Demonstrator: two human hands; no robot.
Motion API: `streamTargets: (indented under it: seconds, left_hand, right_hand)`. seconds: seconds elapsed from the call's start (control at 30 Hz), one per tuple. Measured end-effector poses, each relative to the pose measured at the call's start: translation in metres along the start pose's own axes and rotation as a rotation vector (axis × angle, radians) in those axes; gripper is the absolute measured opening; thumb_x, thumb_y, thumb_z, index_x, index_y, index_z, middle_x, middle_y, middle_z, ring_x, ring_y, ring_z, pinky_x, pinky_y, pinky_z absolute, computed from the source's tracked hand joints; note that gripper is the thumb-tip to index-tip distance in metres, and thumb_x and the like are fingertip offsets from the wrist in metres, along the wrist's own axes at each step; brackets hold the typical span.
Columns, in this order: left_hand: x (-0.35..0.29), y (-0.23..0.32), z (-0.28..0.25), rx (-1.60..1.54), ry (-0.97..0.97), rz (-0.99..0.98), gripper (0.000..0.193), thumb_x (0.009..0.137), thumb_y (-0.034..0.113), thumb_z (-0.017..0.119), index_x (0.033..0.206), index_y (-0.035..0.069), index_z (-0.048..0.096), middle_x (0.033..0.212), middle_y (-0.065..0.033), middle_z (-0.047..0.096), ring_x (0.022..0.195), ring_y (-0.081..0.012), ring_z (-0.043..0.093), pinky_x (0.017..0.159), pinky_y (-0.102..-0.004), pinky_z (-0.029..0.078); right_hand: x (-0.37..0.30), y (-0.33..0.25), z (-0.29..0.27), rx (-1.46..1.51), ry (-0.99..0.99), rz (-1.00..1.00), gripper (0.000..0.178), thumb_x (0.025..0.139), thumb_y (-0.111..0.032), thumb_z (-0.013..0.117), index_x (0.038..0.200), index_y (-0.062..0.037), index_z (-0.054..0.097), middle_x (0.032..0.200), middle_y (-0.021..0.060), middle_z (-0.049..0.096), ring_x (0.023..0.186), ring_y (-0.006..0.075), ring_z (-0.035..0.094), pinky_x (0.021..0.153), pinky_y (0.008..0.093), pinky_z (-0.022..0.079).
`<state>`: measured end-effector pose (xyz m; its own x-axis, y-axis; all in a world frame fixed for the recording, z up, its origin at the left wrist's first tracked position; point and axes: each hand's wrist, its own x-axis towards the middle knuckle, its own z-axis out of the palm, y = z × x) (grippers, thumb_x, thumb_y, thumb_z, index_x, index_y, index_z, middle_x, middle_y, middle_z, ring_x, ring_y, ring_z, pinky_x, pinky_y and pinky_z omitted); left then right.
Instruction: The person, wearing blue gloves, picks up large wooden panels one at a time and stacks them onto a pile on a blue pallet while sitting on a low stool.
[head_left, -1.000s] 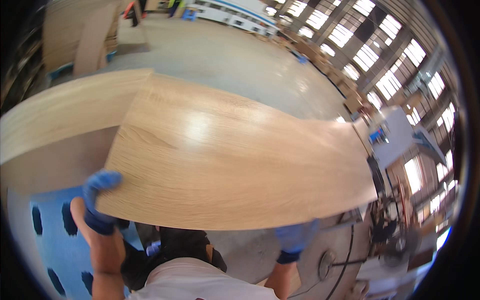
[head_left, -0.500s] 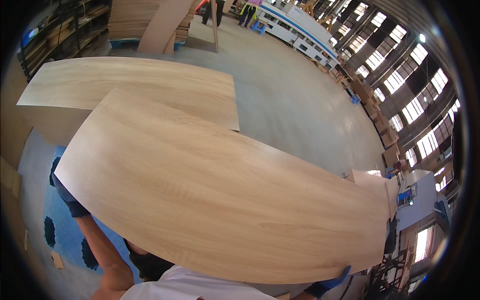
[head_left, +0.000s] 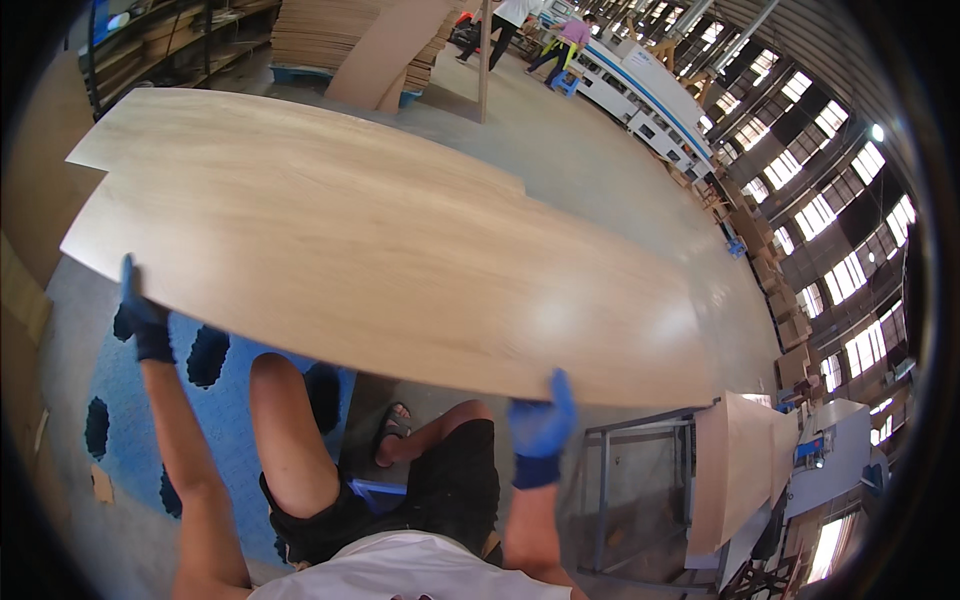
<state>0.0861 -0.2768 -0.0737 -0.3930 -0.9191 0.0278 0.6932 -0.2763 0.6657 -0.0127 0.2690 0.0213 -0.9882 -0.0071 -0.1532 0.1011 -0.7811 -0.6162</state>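
A long, light wood-grain panel (head_left: pixel 380 290) stretches across the view in front of me. My left hand (head_left: pixel 146 318), in a blue and black glove, grips its near edge toward the left end, thumb up over the face. Farther right along that edge, my right hand (head_left: pixel 541 420) in a blue glove holds the board too, with its fingers partly hidden underneath. Behind it lies a second wood-grain panel (head_left: pixel 220 118), mostly covered by the one I hold.
Below my left arm is a blue pallet (head_left: pixel 130 400) with dark holes. A metal frame (head_left: pixel 605 490) and brown boards (head_left: pixel 745 450) stand at the right. Stacked sheets (head_left: pixel 320 35) rise at the back, with two people (head_left: pixel 565 45) near a long white machine (head_left: pixel 640 100).
The held panel has moved away from me and now overlaps more of the panel behind. My right hand has come left and up along the near edge; my legs now show.
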Motion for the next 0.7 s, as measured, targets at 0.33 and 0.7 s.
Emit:
streamTargets:
  seconds: [0.33,0.7]
  left_hand:
    - [-0.031,-0.081,0.087,0.417,0.212,-0.186,0.042,0.074,0.032,0.063,0.100,0.001,0.053,0.089,-0.0084,0.057,0.073,-0.0208,0.056,0.060,-0.0324,0.048]
    - [0.095,-0.103,0.061,0.859,0.294,0.091,0.049,0.077,0.045,0.055,0.075,-0.004,0.057,0.065,-0.0091,0.053,0.054,-0.0165,0.049,0.048,-0.0312,0.040]
  right_hand:
    - [0.050,0.092,-0.028,-0.148,-0.213,0.390,0.036,0.089,-0.030,0.040,0.120,-0.0115,0.044,0.115,0.0112,0.052,0.089,0.0222,0.058,0.074,0.0372,0.049]
    - [0.153,-0.033,-0.035,-0.882,0.099,0.108,0.025,0.084,-0.026,0.044,0.091,-0.0047,0.055,0.069,0.0057,0.059,0.055,0.0119,0.054,0.048,0.0271,0.045]
